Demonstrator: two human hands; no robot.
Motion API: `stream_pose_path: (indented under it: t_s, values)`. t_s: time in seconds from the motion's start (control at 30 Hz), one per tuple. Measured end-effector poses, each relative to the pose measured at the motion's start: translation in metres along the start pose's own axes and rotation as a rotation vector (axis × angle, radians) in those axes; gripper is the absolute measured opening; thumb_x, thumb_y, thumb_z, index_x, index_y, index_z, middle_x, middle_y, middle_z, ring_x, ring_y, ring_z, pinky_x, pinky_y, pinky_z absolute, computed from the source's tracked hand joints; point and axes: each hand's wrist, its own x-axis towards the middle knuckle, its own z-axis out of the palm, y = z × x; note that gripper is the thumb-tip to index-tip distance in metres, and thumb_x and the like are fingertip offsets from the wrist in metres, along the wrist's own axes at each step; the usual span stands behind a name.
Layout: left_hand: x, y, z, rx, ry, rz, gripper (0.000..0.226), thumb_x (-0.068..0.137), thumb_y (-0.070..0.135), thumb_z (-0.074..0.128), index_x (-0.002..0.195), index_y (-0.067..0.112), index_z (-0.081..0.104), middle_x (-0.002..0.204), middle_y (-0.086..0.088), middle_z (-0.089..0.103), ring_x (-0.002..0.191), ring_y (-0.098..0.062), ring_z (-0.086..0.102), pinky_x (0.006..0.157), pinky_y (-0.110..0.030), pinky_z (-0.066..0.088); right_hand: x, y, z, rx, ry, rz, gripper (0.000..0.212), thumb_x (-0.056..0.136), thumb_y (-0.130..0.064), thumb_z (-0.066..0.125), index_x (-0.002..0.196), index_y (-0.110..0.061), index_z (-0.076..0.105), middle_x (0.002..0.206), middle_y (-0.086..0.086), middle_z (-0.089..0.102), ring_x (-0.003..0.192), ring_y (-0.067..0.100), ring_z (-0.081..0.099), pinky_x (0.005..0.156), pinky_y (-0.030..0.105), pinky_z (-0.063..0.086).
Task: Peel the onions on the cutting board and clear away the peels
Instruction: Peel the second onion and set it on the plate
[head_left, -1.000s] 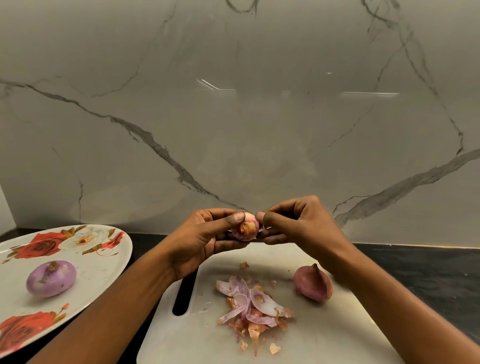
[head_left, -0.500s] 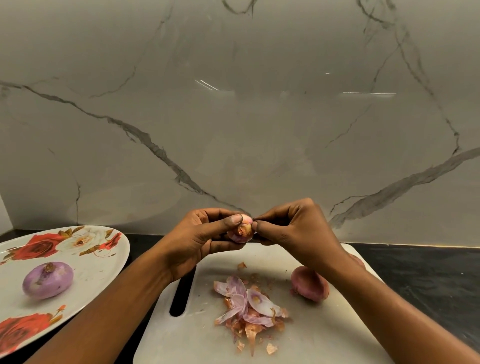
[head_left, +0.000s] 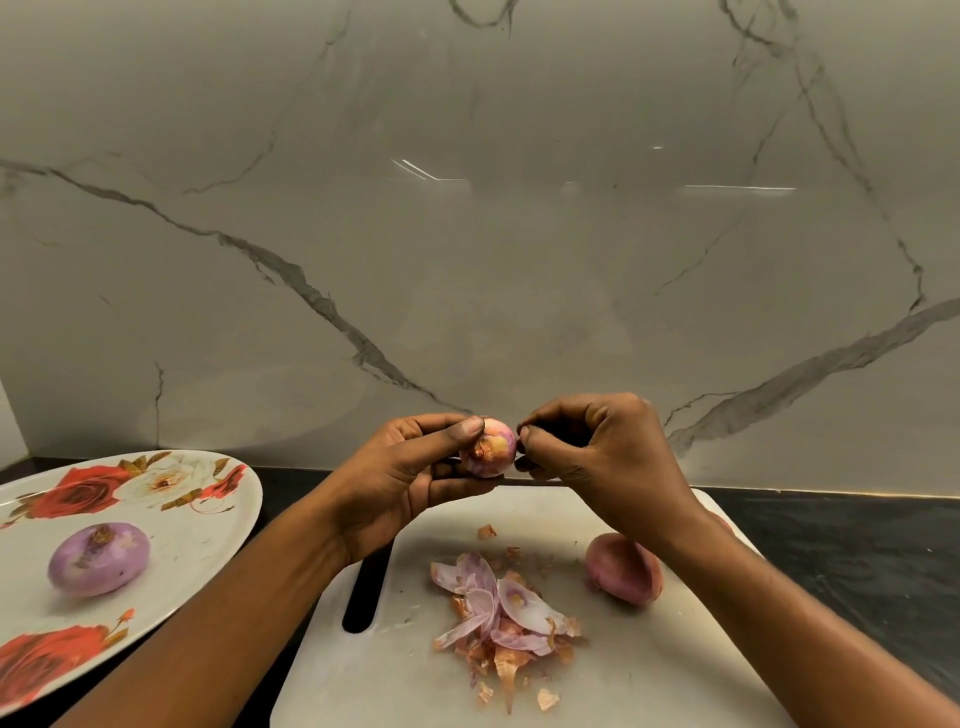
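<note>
Marble wall behind | I see left hand gripping small onion above cutting board | right hand pinching its skin | peels piled below, unpeeled onion beside

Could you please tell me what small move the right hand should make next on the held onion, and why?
Probably pull the pinched skin off and drop it on the peels. The left hand grips the onion above the cutting board; brown patches show on it, and the right hand pinches at its side.
</note>
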Motion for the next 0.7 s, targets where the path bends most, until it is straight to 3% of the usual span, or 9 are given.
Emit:
stream_pose_path:
  t_s: [0.13,0.27,0.43,0.57,0.7]
  values:
    - [0.0008,0.0009,0.0001,-0.009,0.046,-0.010,0.043,0.090,0.030,0.069,0.123,0.004,0.075,0.119,-0.022,0.074,0.099,-0.032,0.074,0.085,-0.037,0.066,0.0025,-0.0008,-0.0057,0.036,-0.016,0.077,0.006,0.094,-0.005,0.076,0.091,-0.008,0.081,0.079,0.006,0.080,0.071,0.015,0.080,0.067,0.027,0.065]
    - [0.0001,0.0002,0.0022,-0.005,0.039,-0.021,0.039,0.090,0.028,0.070,0.120,0.007,0.077,0.119,-0.022,0.075,0.100,-0.030,0.076,0.082,-0.034,0.066,0.0022,-0.0013,-0.0071,0.039,-0.057,0.079,0.012,0.089,-0.019,0.084,0.088,-0.008,0.080,0.078,0.007,0.080,0.075,0.019,0.080,0.070,0.036,0.067]
    - [-0.0030,-0.0006,0.0041,0.133,0.036,-0.015,0.039,0.081,0.030,0.075,0.111,0.004,0.078,0.108,-0.017,0.078,0.090,-0.025,0.076,0.072,-0.029,0.065,0.0002,-0.0013,-0.0041,0.094,-0.227,0.096,0.032,0.091,-0.019,0.083,0.122,-0.014,0.078,0.101,0.003,0.082,0.088,0.019,0.081,0.077,0.038,0.067]
    - [-0.0019,-0.0013,0.0025,0.133,0.054,-0.003,0.041,0.082,0.031,0.081,0.111,0.003,0.076,0.106,-0.017,0.077,0.086,-0.027,0.076,0.073,-0.030,0.065,0.0023,-0.0006,-0.0055,0.082,-0.222,0.110,0.024,0.092,-0.015,0.081,0.115,-0.013,0.081,0.092,0.003,0.083,0.084,0.021,0.081,0.078,0.038,0.067]
    - [-0.0011,-0.0006,-0.0018,0.060,-0.019,-0.011,0.036,0.081,0.016,0.079,0.114,0.004,0.079,0.116,-0.024,0.075,0.092,-0.030,0.076,0.080,-0.031,0.066,0.0039,-0.0002,-0.0092,0.117,-0.180,0.132,0.019,0.091,-0.010,0.079,0.110,-0.010,0.082,0.086,0.005,0.083,0.078,0.021,0.081,0.073,0.033,0.067]
